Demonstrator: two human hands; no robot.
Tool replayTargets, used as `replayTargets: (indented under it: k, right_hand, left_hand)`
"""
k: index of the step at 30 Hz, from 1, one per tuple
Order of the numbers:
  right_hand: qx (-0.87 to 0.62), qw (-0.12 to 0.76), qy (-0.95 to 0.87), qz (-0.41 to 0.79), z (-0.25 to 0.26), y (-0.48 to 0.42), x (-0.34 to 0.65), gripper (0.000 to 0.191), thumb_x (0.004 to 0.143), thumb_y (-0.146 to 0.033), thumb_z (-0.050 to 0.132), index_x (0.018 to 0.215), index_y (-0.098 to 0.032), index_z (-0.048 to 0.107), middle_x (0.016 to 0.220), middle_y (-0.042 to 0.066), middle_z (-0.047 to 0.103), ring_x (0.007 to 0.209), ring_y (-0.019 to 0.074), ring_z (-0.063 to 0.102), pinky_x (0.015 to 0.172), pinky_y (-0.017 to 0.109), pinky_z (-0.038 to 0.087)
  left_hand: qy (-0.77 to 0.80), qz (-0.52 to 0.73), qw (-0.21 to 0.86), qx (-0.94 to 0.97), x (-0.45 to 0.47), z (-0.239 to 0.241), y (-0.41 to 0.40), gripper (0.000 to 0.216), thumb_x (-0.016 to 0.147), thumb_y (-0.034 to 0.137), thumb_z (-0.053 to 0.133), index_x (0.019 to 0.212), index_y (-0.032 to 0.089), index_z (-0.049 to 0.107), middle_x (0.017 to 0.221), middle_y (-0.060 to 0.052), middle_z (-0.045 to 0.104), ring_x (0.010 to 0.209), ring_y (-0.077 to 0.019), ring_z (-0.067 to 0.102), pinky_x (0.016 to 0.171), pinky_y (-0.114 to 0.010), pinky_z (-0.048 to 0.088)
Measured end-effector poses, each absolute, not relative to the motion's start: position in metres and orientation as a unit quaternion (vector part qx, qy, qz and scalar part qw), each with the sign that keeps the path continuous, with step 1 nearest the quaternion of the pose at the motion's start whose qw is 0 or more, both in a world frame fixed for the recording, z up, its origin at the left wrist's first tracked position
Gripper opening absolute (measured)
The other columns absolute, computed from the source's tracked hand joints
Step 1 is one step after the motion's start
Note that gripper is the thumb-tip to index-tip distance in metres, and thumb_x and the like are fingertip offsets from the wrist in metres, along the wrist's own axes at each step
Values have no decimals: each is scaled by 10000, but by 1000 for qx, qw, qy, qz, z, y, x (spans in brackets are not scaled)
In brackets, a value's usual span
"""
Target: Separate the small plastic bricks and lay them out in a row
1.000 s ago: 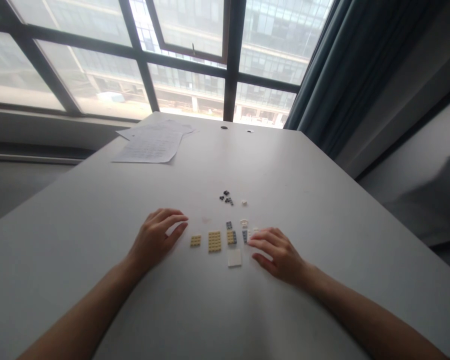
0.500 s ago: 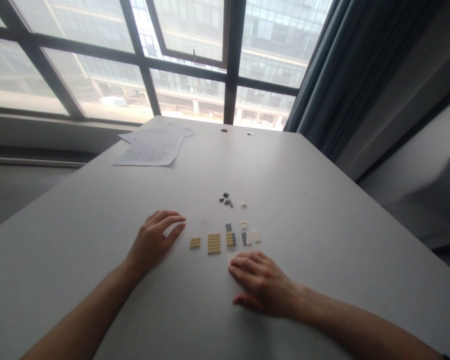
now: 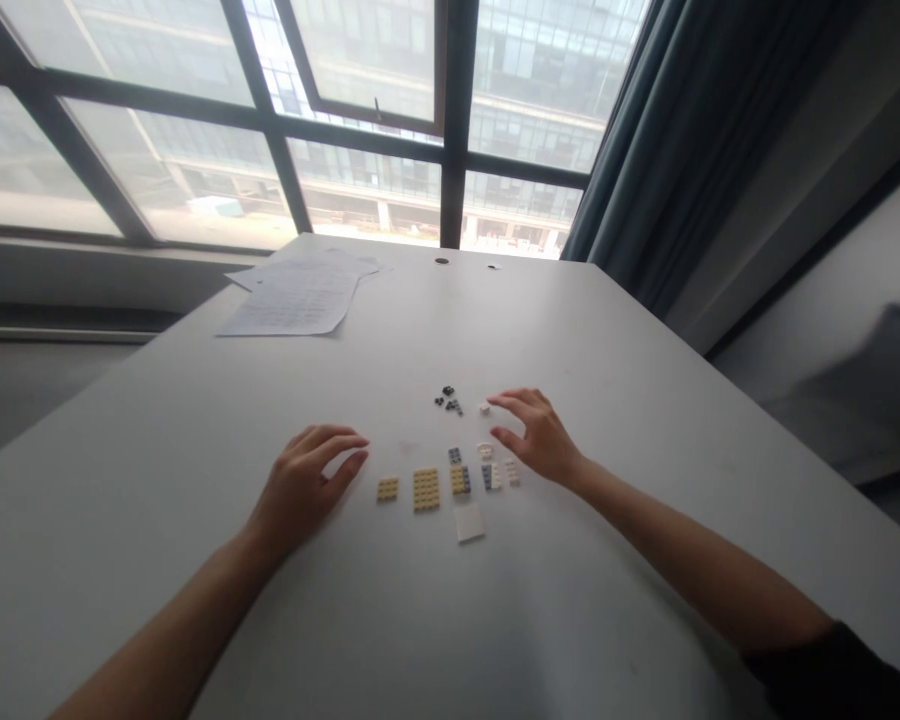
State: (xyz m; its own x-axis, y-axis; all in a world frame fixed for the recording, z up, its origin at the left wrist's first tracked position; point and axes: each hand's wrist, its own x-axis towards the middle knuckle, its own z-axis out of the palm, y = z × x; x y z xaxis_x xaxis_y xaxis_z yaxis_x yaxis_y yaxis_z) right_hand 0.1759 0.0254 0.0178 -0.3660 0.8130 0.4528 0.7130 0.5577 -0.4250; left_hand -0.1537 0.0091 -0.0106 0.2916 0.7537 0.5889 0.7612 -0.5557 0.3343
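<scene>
Right fingers: those of the right hand (image 3: 541,438) are spread and slightly curled, holding nothing; the tips hover just beside a small white piece (image 3: 484,408), and I cannot tell whether they touch it.
Left fingers: those of the left hand (image 3: 305,482) are loosely spread, palm down on the tabletop (image 3: 195,420), holding nothing; the tips lie near the small tan plate (image 3: 388,489) but apart from it.
Bricks, near row: small tan plate, larger tan plate (image 3: 426,489), a tan-and-grey piece (image 3: 461,479), a grey-and-white piece (image 3: 490,476) and a pale piece (image 3: 512,472) lie side by side between the two hands.
Bricks, other: a white tile (image 3: 469,522) lies alone in front of the row; a grey bit (image 3: 454,455) and a white bit (image 3: 484,450) sit just behind it; a cluster of dark bits (image 3: 448,399) lies farther back, beside the small white piece.
Progress, as judged: all pieces lie loose and flat, sorted in a row; most look unjoined, though the two-coloured pieces may be pairs already pressed together. Building seems barely begun.
Tabletop: pale grey, matt, wide; papers (image 3: 292,297) lie at its far left, and two small holes show near the far edge.
Room: a large window (image 3: 270,120) with dark frames looks onto buildings; a grey-blue curtain (image 3: 690,130) hangs at the right, beside a pale wall.
</scene>
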Motion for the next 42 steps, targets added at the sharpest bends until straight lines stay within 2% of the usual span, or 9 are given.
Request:
replayTargets:
  k: [7,10,16,25,32,42]
  right_hand:
    - [-449,163,-869,126,12,102,151,417,792,-213,685,1203,-226,610,1243,92,572,1163,274,482,997,474,374]
    - [-443,134,-877,126,2,111,143,371,802,-205,673,1168,-257,634,1252,76,565,1167,280,478,987,492,365]
    - [-449,146,-874,115,-2,111,142,221,811,-233,662,1031,-254,675,1205,51,598,1145,274,483,976,486,361]
    - [-446,254,-854,87,14,64,176,241,855,-192,614,1095,-213,607,1193,78,590,1134,231,482,982,433,367]
    - [-465,221,-848,123,-4,16,232,231,855,-201,597,1085,-219,605,1174,83,593,1114,240,498,980,449,373]
    - [-486,238,-832,121,-17,5,234,327,835,-246,611,1160,-226,590,1210,89,577,1134,249,487,992,466,361]
  left_hand:
    - [-472,-363,1,-803,-153,-9,8,190,867,354,536,889,218,667,929,-54,664,895,-201,609,840,-353,503]
    - [-476,-365,-3,-800,-153,-9,8,198,872,358,526,887,218,665,932,-54,665,896,-201,609,825,-351,509]
    - [-474,-363,-7,-802,-154,-8,7,191,875,348,530,886,217,669,933,-54,663,901,-202,604,820,-352,509]
    - [-460,-367,3,-808,-155,-9,8,184,865,322,547,885,193,677,916,-60,662,878,-191,602,829,-328,492]
    - [-463,-364,5,-808,-154,-11,10,199,861,326,538,878,194,685,918,-61,668,891,-189,603,842,-318,487]
    - [-467,-364,-4,-805,-153,-8,11,231,857,353,525,863,196,694,908,-63,676,869,-191,610,827,-327,495]
